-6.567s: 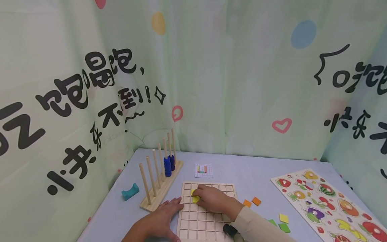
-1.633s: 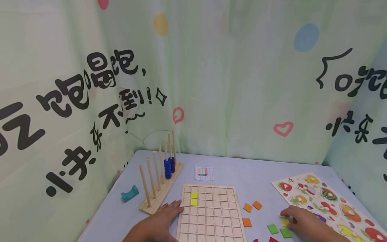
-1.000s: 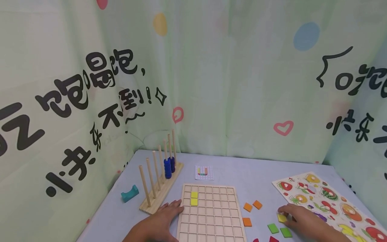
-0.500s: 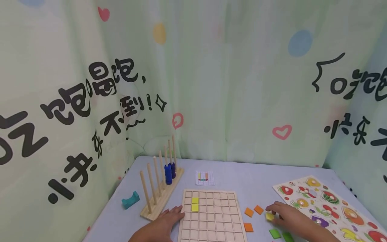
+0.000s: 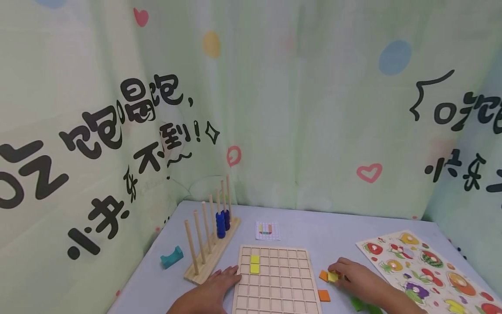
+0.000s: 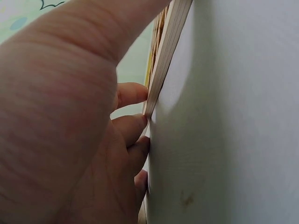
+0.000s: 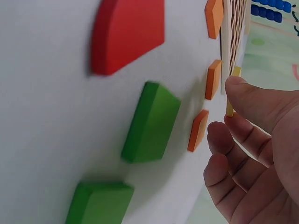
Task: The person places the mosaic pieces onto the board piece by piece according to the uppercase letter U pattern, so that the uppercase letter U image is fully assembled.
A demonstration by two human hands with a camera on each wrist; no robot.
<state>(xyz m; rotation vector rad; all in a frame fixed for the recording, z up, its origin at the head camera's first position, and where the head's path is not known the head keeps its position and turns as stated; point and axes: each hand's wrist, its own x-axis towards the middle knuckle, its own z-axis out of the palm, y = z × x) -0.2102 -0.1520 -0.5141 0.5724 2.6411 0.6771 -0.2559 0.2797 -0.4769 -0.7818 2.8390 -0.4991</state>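
Over pale tabletop point(image 5: 317, 231), right hand point(image 5: 357, 278) pinches yellow tile point(image 5: 332, 277).

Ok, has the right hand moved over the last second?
Yes. The right hand has moved left, nearer the grid board, with a yellow tile in its grip.

Grid board point(image 5: 280, 279) down on the counter point(image 5: 325, 231), two seated tiles point(image 5: 255, 269) in its cells at eleven o'clock! Card point(image 5: 268, 230) behind it at twelve, curtain point(image 5: 266, 113) behind everything. Peg rack point(image 5: 217, 252) at ten, bead stacks point(image 5: 221, 226) on its farther pegs, curved block point(image 5: 171, 257) outside it between nine and ten. Loose squares point(image 5: 323, 295) just off the board at three; fruit sheet point(image 5: 425, 271) well out, between two and three, and the right grip point(image 5: 354, 279) with its pinched tile point(image 5: 332, 277) between board and sheet!
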